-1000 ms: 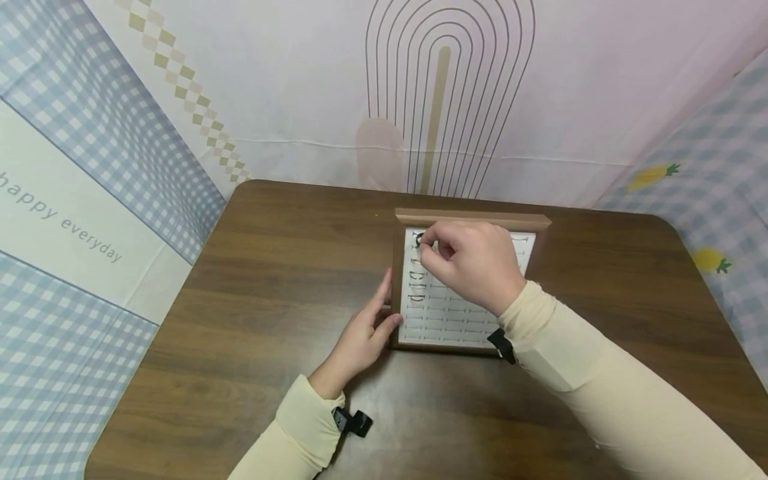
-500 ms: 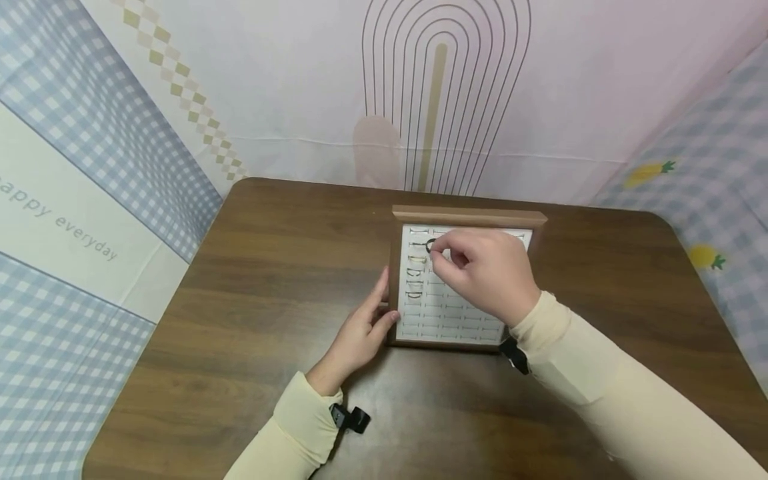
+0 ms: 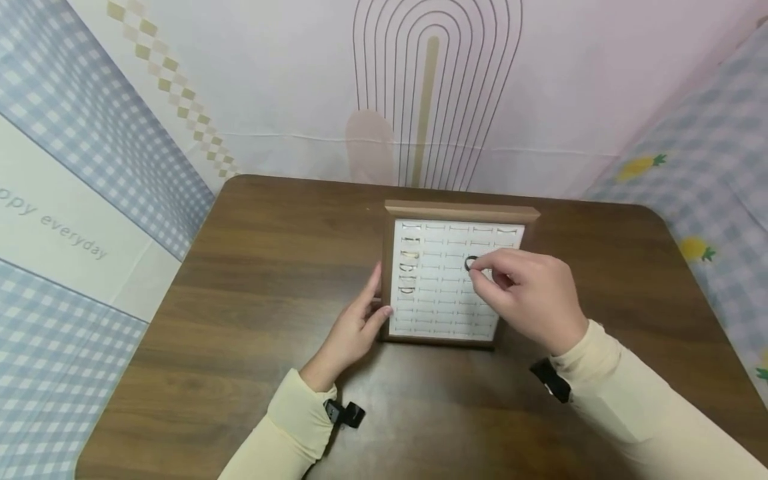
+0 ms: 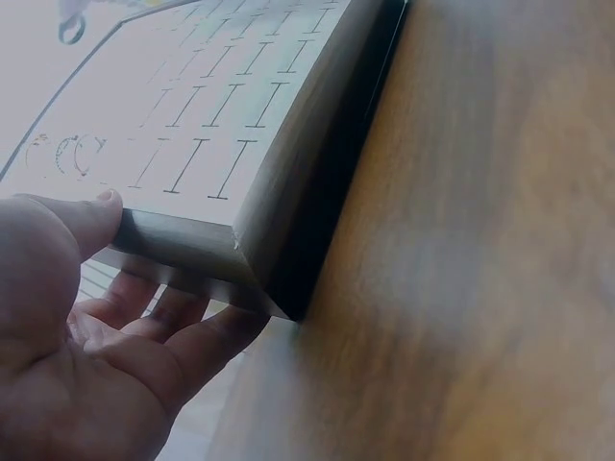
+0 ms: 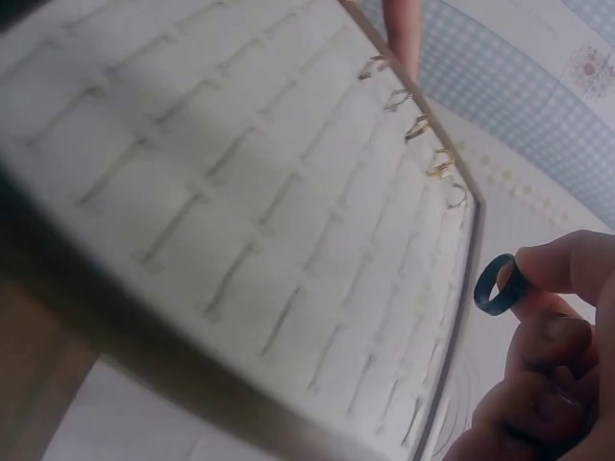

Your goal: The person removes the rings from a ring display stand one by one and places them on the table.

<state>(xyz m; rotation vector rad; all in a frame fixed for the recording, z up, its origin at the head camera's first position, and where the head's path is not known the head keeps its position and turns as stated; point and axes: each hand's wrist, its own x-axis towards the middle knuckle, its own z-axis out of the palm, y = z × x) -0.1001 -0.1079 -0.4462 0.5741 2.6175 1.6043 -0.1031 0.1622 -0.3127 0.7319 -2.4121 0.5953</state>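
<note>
A ring display box (image 3: 462, 211) with a wooden frame and a white slotted panel stands tilted on the table. My left hand (image 3: 351, 328) grips its left side, the thumb on the front edge and the fingers (image 4: 216, 346) curled underneath. Between thumb and forefinger, my right hand (image 3: 534, 293) pinches a black ring (image 5: 511, 291), held in front of the panel's right half and apart from the slots in the right wrist view. Several gold and silver rings (image 5: 417, 127) sit in slots of the leftmost column.
The brown wooden table (image 3: 270, 267) extends around the display. Behind it hangs a patterned cloth (image 3: 300, 80), and blue checked cloth (image 3: 54, 333) lines the left side. A black camera strap (image 3: 550, 380) is on the right wrist.
The right hand has moved from the panel's upper left toward the right and down, carrying the black ring. The left hand keeps its grip; the head view has shifted slightly.
</note>
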